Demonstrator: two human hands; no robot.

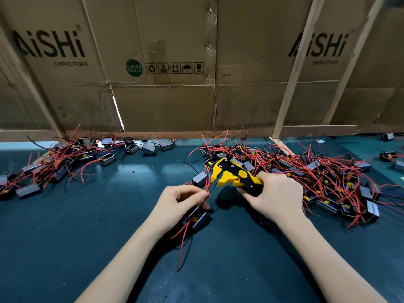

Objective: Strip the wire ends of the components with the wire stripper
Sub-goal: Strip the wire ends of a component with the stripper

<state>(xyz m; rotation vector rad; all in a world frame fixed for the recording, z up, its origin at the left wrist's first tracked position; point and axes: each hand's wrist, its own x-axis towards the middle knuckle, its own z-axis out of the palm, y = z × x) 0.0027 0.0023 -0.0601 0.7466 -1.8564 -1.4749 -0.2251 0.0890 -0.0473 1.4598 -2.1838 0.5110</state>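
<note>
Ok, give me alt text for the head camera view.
The right hand grips a yellow wire stripper while the left hand pinches a black wire toward its jaws, over a green table strewn with red-wired components.

I have open mat [91,226] between and in front of my arms. Tangled component piles crowd the left [56,162] and right [317,180], and a cardboard wall [170,99] blocks the far edge.

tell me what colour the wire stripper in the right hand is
Yellow and black wire stripper, gripped by the right hand; the head view shows it.
</note>
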